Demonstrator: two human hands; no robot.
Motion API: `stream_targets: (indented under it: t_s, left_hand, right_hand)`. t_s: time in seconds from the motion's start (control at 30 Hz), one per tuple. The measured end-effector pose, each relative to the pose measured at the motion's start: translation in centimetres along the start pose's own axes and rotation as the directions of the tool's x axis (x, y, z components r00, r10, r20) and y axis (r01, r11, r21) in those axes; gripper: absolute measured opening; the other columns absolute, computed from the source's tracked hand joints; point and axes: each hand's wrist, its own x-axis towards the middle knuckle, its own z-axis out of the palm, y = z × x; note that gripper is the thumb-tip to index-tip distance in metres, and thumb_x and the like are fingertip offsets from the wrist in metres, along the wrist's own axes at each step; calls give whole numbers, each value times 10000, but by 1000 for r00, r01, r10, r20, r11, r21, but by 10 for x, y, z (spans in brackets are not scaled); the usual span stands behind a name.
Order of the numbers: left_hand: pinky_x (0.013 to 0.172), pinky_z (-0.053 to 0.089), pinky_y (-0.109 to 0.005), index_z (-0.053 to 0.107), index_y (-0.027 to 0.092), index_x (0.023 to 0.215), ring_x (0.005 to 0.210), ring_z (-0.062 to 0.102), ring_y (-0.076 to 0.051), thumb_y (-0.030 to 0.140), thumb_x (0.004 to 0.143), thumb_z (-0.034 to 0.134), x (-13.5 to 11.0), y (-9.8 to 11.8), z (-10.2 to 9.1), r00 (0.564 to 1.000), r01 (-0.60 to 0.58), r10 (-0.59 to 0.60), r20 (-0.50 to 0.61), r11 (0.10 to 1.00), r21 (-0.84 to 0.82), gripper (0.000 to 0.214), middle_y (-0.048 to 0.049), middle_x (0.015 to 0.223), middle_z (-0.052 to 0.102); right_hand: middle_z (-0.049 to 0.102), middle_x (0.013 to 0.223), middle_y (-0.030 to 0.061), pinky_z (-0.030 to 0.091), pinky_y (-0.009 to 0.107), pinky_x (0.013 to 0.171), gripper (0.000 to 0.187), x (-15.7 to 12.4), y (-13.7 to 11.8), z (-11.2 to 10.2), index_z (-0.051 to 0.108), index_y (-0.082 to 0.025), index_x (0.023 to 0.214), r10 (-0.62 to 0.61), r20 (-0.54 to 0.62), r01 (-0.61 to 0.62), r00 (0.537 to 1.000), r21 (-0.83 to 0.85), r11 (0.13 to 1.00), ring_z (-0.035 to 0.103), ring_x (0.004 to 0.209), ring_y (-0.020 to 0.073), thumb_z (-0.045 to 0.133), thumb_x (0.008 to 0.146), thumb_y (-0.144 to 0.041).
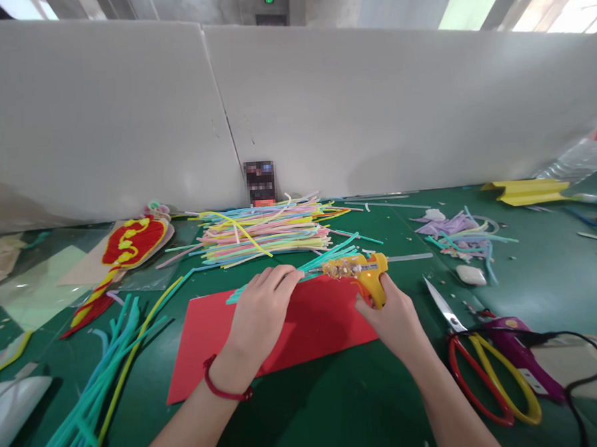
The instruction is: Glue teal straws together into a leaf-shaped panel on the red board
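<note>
My right hand (396, 315) is wrapped around the handle of a yellow hot glue gun (373, 269), its glue-crusted nozzle pointing left. Near the nozzle tip, my left hand (267, 305) has its fingers closed over teal pipe cleaners (337, 253); their ends show on both sides of the hand, while the fingers hide the exact grip. Beneath both hands lies a red sheet (204, 335), flat on the green table. Behind them is a large pile of pastel pipe cleaners (263, 232).
Left are a red-and-yellow fan-shaped craft (134, 242) and teal stems (106, 373). Right are open scissors (478, 361), a purple tool (526, 358) with a black cord, a white lump (470, 274) and purple scraps (449, 229). A white partition (372, 106) closes the back.
</note>
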Motion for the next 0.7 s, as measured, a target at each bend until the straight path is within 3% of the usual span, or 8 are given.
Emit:
stream_targets:
  t_s: [0.7]
  left_hand:
    - [770, 535, -337, 607, 163, 1047, 897, 624, -190, 79, 924, 369, 0, -2, -2, 1000, 8, -8, -3, 1000, -4, 281, -71, 1015, 660]
  right_hand:
    - [521, 603, -25, 337, 259, 483, 172, -1, -3, -5, 404, -247, 733, 21, -58, -20, 998, 11, 1000, 451, 496, 139, 517, 694, -370]
